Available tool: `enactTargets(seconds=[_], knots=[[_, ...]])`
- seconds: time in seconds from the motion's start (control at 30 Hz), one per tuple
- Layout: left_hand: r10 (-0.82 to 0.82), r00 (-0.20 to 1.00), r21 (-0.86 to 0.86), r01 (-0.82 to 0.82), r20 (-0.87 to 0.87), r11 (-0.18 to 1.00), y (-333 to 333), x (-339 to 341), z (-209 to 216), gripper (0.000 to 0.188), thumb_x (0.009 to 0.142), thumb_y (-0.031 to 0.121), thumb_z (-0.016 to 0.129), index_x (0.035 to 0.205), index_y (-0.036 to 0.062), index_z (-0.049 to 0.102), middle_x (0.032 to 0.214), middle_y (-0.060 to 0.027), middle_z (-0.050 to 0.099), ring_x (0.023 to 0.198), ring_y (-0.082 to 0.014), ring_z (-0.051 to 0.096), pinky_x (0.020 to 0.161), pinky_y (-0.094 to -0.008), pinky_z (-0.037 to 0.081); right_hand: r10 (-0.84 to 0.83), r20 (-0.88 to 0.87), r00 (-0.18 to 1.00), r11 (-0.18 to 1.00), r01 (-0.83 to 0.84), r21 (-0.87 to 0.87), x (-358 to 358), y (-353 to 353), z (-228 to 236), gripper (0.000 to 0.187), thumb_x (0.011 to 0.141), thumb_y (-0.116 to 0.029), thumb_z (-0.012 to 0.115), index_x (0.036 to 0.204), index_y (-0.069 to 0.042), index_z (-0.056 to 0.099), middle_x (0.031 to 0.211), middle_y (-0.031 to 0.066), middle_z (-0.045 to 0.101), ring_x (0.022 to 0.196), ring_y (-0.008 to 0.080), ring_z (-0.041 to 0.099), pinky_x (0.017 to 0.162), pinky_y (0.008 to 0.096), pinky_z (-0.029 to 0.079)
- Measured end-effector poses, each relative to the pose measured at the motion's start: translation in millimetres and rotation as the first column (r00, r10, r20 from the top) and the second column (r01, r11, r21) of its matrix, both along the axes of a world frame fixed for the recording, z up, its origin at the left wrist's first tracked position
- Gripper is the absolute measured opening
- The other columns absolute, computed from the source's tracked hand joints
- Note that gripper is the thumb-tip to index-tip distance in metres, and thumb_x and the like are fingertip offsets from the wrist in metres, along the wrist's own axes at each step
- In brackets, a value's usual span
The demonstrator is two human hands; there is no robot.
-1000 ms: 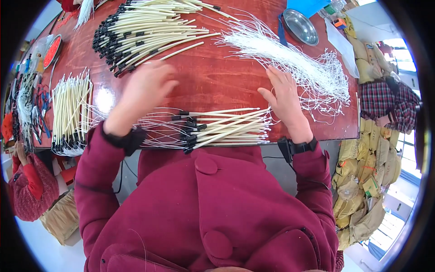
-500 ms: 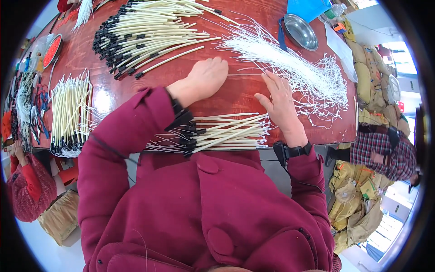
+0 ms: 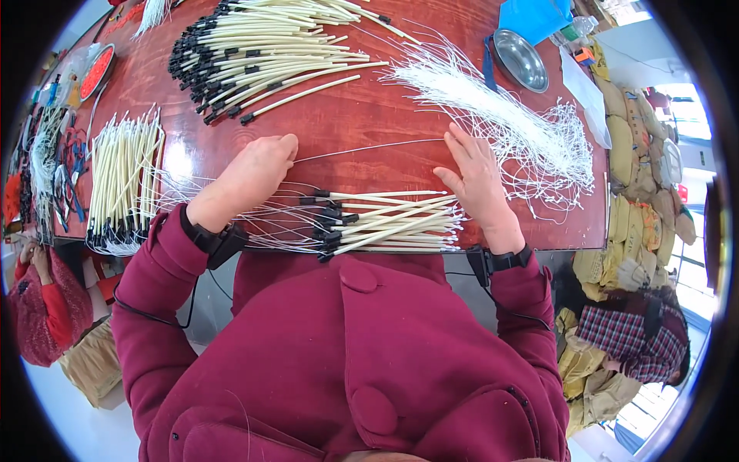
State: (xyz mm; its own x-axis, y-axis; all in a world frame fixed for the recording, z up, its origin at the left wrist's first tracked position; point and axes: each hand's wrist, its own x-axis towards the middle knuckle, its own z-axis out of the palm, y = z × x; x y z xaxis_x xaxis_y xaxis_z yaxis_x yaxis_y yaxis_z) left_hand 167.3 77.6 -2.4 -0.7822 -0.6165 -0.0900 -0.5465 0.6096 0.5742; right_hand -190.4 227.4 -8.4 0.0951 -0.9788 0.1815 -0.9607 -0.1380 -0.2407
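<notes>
My left hand (image 3: pixel 258 168) is closed on one end of a thin white cord (image 3: pixel 369 148). The cord runs nearly straight above the red tabletop to the fingers of my right hand (image 3: pixel 471 163). That hand lies flat, fingers stretched out and thumb apart, beside a loose bundle of white cords (image 3: pixel 493 108). Whether its fingers press on the cord is hidden. Between my forearms, at the table's near edge, lies a small pile of cream tubes (image 3: pixel 400 219) with black ends. Thin white strands trail from those ends toward my left wrist.
A larger fan of cream tubes (image 3: pixel 285 65) with black ends covers the far left. More tubes (image 3: pixel 123 173) stand bunched at left. A metal bowl (image 3: pixel 521 60) sits at far right, near a blue container (image 3: pixel 535 19). A dish of red bits (image 3: pixel 98 69) is at far left.
My left hand has moved left and nearer to me, drawing the cord out longer. My right hand has barely moved. At the right, a person in a checked top has shifted position.
</notes>
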Motion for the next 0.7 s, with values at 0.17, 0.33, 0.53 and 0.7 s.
enactTargets(seconds=[0.17,0.33,0.53,0.7], knots=[[-0.002,0.999,0.018,0.003,-0.032,1.000,-8,12,1,0.004,0.089,0.001,0.058,0.092,-0.0017,0.055,0.085,-0.0215,0.066,0.086,-0.0434,0.064,0.074,-0.0502,0.050,0.012,-0.040,0.999,1.000,-0.012,-0.004,0,3,-6,0.060,0.090,-0.031,0.072,0.137,0.003,0.058,0.148,0.0145,0.053,0.125,0.0350,0.052,0.107,0.0448,0.041],[0.024,0.998,0.043,-0.021,-0.056,0.999,-23,18,-5,0.009,0.088,0.001,0.061,0.096,-0.0008,0.056,0.080,-0.0198,0.064,0.081,-0.0412,0.064,0.070,-0.0447,0.049,0.018,0.008,1.000,0.998,-0.018,0.054,4,-1,0,0.056,0.090,-0.029,0.071,0.134,0.004,0.061,0.147,0.0146,0.055,0.125,0.0350,0.052,0.107,0.0448,0.041],[0.088,0.996,0.051,-0.088,-0.010,0.995,-45,13,1,0.015,0.090,0.009,0.066,0.098,-0.0002,0.057,0.081,-0.0187,0.065,0.081,-0.0381,0.066,0.069,-0.0430,0.049,0.048,0.023,0.999,0.998,-0.049,0.038,-2,2,-3,0.053,0.090,-0.027,0.069,0.132,0.004,0.062,0.143,0.0153,0.058,0.125,0.0351,0.053,0.107,0.0444,0.041],[0.104,0.989,-0.424,-0.139,-0.104,0.895,-58,-37,-12,0.023,0.091,0.019,0.070,0.102,0.0015,0.061,0.101,-0.0166,0.066,0.093,-0.0362,0.067,0.080,-0.0462,0.054,0.051,0.020,0.998,0.998,-0.052,0.046,-2,3,0,0.050,0.093,-0.028,0.067,0.131,0.005,0.062,0.141,0.0166,0.059,0.124,0.0356,0.054,0.107,0.0440,0.041]])
